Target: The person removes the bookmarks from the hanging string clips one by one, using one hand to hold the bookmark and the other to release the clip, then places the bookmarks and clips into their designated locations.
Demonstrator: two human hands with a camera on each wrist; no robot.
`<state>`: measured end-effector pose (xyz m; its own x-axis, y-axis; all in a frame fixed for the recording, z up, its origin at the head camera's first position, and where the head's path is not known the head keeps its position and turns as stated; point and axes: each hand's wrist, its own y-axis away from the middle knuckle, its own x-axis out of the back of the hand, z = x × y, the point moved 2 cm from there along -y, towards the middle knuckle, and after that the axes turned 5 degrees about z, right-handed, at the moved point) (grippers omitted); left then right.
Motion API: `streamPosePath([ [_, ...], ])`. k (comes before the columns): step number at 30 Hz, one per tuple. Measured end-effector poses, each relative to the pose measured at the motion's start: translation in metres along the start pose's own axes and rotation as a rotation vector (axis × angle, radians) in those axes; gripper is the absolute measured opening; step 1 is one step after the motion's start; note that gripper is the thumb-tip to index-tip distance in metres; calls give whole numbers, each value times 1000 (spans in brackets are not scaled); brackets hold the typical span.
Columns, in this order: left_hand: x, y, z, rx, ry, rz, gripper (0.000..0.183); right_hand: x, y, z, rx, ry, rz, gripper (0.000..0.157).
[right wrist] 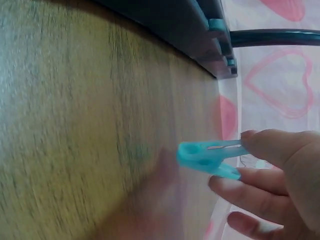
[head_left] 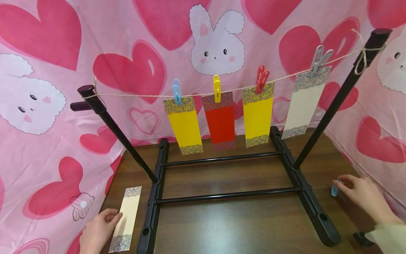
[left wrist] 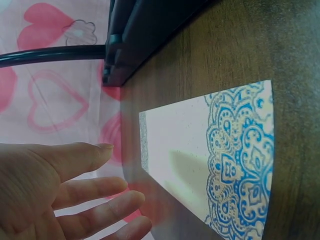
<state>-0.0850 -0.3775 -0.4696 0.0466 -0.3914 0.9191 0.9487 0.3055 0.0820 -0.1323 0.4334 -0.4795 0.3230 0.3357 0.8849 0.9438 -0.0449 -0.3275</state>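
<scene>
My left hand (head_left: 98,231) hovers at the left edge of a cream paper card (head_left: 128,211) with lace-patterned ends, which lies on the table. In the left wrist view its fingers (left wrist: 102,192) are apart and loosely bent, and its shadow falls on the card. Far to the right, my right hand (head_left: 366,197) pinches a light blue clothespin (right wrist: 200,156) between thumb and fingers, low over the table. The clothespin's handle ends are in the grip and its clamping end points away from the fingers.
A black rack (head_left: 228,195) stands between the hands. A string (head_left: 136,95) runs across its two posts. From it hang a yellow card (head_left: 184,128), a red card (head_left: 220,123), another yellow card (head_left: 258,118) and a white card (head_left: 302,106), each clipped. Pink heart-and-bunny cloth (head_left: 177,67) surrounds the table.
</scene>
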Motion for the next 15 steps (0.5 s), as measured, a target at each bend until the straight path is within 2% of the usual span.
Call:
streamPosePath([
  [4, 0, -1, -1, -1, -7, -11, 45, -1, -5, 6, -19, 24, -109, 34],
  [11, -2, -1, -2, -1, -8, -7, 44, -5, -12, 15, -105, 46, -370, 46],
  [15, -3, -1, -3, 7, -3, -21, 48, -6, -11, 19, -155, 32, -427, 48],
])
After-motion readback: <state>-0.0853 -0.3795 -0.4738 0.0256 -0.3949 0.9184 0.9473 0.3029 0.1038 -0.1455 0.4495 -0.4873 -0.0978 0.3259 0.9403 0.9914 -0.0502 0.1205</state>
